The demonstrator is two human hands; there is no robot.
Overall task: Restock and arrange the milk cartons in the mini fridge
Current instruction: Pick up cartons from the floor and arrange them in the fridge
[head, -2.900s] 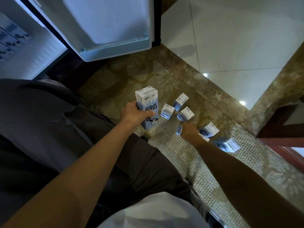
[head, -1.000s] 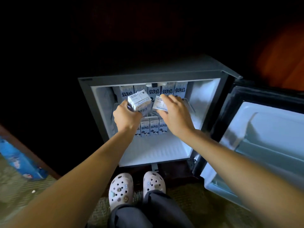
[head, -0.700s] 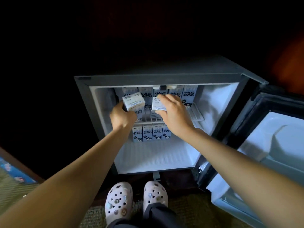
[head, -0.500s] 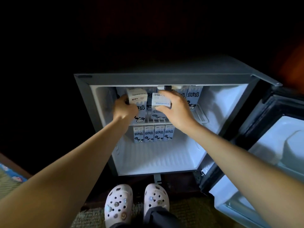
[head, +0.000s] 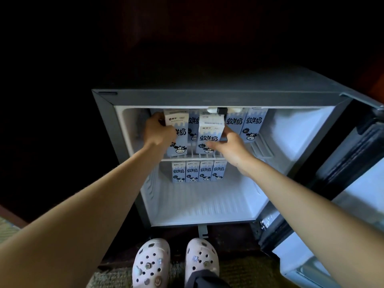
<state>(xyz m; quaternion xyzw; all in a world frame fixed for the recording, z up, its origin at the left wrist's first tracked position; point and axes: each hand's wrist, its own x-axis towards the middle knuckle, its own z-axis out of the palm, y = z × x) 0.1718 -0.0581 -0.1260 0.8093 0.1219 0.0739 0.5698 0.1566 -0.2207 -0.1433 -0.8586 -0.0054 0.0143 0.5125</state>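
At the upper shelf [head: 262, 149], a left carton [head: 179, 140] is clasped by the left grip [head: 159, 133], a right carton [head: 210, 133] by the right grip [head: 231, 146]

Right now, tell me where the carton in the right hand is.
Head view: the right-hand carton, gripped by the right hand, is upright at the front middle of the upper wire shelf, right of the left-hand carton.

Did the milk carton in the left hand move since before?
Yes. The milk carton in the left hand tipped upright and went down onto the wire shelf.
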